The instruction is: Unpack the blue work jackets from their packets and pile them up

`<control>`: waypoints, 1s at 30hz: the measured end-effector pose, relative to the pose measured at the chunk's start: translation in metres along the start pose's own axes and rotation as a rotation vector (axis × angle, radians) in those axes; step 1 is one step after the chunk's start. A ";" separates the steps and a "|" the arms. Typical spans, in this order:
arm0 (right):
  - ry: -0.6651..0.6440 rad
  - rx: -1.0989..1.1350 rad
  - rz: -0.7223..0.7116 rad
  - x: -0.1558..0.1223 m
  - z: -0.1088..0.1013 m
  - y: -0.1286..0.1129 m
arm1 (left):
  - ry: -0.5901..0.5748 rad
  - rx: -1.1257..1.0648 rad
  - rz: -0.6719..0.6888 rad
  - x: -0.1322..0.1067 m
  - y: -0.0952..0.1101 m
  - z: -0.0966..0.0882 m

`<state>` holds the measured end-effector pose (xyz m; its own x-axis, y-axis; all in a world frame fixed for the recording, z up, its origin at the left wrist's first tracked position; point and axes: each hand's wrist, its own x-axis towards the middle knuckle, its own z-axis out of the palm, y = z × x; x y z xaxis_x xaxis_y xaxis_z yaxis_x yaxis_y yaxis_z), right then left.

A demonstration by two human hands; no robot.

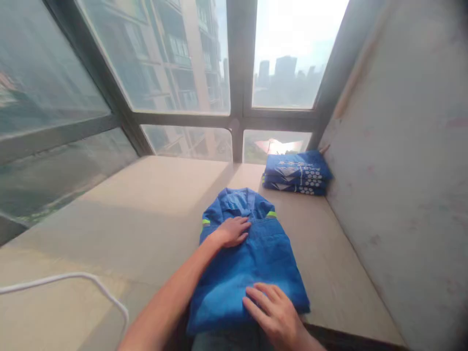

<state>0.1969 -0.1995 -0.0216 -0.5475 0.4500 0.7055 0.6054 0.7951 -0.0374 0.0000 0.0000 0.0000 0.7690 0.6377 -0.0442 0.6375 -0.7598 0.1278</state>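
A blue work jacket lies on the window ledge, folded into a rough rectangle with its collar toward the window. Bright yellow-green strips show at both sides below the collar. My left hand rests flat on the upper front of the jacket, fingers stretched out to the right. Close to the jacket's lower edge, my right hand lies on the cloth with its fingers extended. Neither hand grips the fabric. The lower edge of the jacket reaches the front edge of the ledge.
A stack of folded blue garments with white printing sits at the back right, against the wall. A white cable curves over the pale ledge at the left. Window frames rise behind.
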 end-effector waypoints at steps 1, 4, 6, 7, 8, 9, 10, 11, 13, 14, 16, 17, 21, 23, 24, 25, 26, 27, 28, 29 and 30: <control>0.000 -0.006 0.004 -0.002 0.001 -0.001 | 0.012 0.005 -0.033 0.002 -0.001 -0.001; 0.000 -0.016 0.020 -0.005 0.002 -0.004 | 0.043 0.016 -0.131 0.003 -0.004 -0.001; 0.001 -0.015 0.036 -0.007 0.003 -0.006 | 0.066 0.023 -0.198 0.001 -0.005 0.002; 0.002 -0.013 0.043 -0.007 0.003 -0.006 | 0.071 0.024 -0.230 0.000 -0.005 0.004; 0.001 -0.011 0.046 -0.008 0.004 -0.006 | 0.071 0.023 -0.258 -0.001 -0.006 0.006; -0.001 -0.011 0.046 -0.008 0.004 -0.006 | 0.068 0.019 -0.280 -0.001 -0.006 0.008; -0.003 -0.013 0.042 -0.008 0.004 -0.005 | 0.063 0.013 -0.297 -0.002 -0.006 0.010; -0.006 -0.017 0.037 -0.008 0.004 -0.005 | 0.057 0.004 -0.309 -0.001 -0.006 0.011; -0.005 -0.026 0.025 -0.008 0.004 -0.005 | 0.048 -0.020 -0.331 0.001 -0.007 0.013; 0.000 -0.029 0.022 -0.008 0.004 -0.005 | 0.045 -0.034 -0.343 0.002 -0.007 0.013; 0.011 -0.031 0.025 -0.008 0.005 -0.005 | 0.045 -0.066 -0.367 0.005 -0.008 0.013; 0.017 -0.030 0.031 -0.008 0.005 -0.006 | 0.050 -0.084 -0.376 0.006 -0.009 0.014; 0.028 -0.018 0.047 -0.008 0.005 -0.008 | 0.104 -0.177 -0.390 0.010 -0.013 0.016; 0.024 -0.012 0.053 -0.008 0.005 -0.010 | 0.141 -0.232 -0.390 0.014 -0.016 0.018; 0.022 -0.009 0.057 -0.008 0.005 -0.010 | 0.159 -0.259 -0.390 0.017 -0.017 0.018; 0.020 -0.006 0.062 -0.009 0.005 -0.010 | 0.178 -0.286 -0.388 0.020 -0.018 0.020; 0.018 -0.005 0.068 -0.009 0.006 -0.010 | 0.197 -0.313 -0.385 0.023 -0.019 0.021; 0.017 -0.004 0.072 -0.010 0.006 -0.010 | 0.219 -0.340 -0.381 0.027 -0.020 0.022; 0.016 -0.003 0.072 -0.011 0.006 -0.010 | 0.241 -0.366 -0.380 0.030 -0.021 0.024; 0.016 -0.003 0.071 -0.012 0.007 -0.010 | 0.265 -0.390 -0.382 0.033 -0.022 0.025; 0.016 -0.004 0.070 -0.013 0.007 -0.011 | 0.290 -0.411 -0.389 0.036 -0.023 0.027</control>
<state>0.1931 -0.2104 -0.0354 -0.4942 0.4983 0.7123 0.6444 0.7600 -0.0845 0.0145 0.0374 -0.0314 0.4044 0.9093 0.0986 0.7526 -0.3920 0.5290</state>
